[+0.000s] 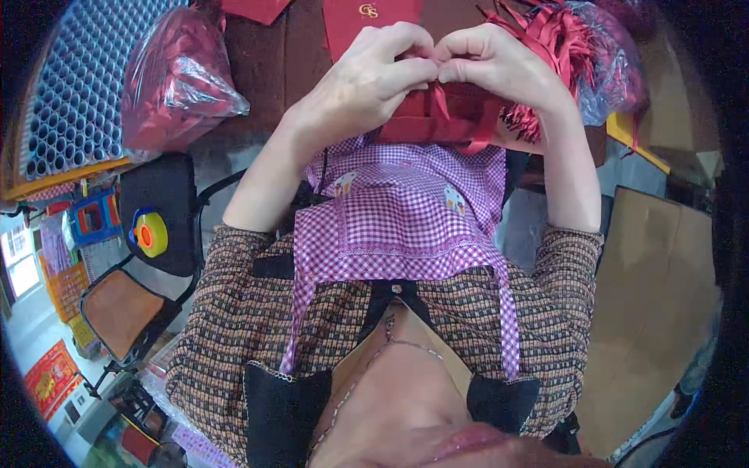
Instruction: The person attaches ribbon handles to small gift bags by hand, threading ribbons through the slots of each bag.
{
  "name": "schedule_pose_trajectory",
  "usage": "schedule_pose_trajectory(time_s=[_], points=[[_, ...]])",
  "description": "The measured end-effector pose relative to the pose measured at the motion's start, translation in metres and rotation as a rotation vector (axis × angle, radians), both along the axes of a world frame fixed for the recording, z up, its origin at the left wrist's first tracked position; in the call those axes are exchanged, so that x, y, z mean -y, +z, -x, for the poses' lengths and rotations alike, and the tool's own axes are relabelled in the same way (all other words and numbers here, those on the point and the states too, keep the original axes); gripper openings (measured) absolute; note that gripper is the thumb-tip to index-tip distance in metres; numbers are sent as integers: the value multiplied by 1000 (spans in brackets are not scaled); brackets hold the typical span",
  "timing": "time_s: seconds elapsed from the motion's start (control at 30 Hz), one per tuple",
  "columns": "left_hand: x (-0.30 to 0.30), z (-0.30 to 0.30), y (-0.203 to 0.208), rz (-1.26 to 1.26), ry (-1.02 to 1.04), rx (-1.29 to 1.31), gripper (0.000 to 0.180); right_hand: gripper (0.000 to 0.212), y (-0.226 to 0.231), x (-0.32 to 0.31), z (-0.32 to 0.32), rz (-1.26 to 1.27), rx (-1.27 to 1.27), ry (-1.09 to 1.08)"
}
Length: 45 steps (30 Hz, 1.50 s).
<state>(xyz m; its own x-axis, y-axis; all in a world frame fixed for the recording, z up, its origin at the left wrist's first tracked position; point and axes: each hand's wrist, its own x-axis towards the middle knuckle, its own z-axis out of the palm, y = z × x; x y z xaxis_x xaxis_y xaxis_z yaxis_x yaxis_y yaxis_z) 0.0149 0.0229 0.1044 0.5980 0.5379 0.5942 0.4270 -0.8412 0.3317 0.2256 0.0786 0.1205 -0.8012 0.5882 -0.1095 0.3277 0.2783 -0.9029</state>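
Over the table's near edge my left hand (382,74) and my right hand (503,70) meet, thumbs and fingers pinched together. Between them they grip a thin red ribbon (441,103), whose loose end hangs below the fingertips. How it is looped or tied is hidden by the fingers. Beneath my hands lies a red item like a bag or folder (402,123), with a wider red band near its front. Beyond my left hand, a flat red piece (343,19) with gold lettering rests on the dark table (300,58).
A bundle of red ribbons (558,47) lies beside my right hand, near clear plastic wrap (597,86). At left sit a plastic bag of red items (179,86) and a tray of tubes (74,101). A chair (129,304) and yellow tape roll (152,235) are lower left; cardboard (647,296) is right.
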Motion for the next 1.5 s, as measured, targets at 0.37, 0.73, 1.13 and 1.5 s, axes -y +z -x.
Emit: schedule_pose_trajectory(time_s=[0.37, 0.73, 1.13, 1.5], points=[[-4, -2, -20, 243, -43, 133, 16, 17, -27, 3, 1, 5, -228, -193], [9, -9, -27, 180, 6, 119, 15, 19, -40, -26, -59, -50, -450, -389], [9, 0, -44, 205, 58, 100, 13, 21, -73, -6, -44, -72, -274, -804], [4, 12, -50, 354, 242, 231, 10, 37, -72, 21, -54, -599, -52, -755]])
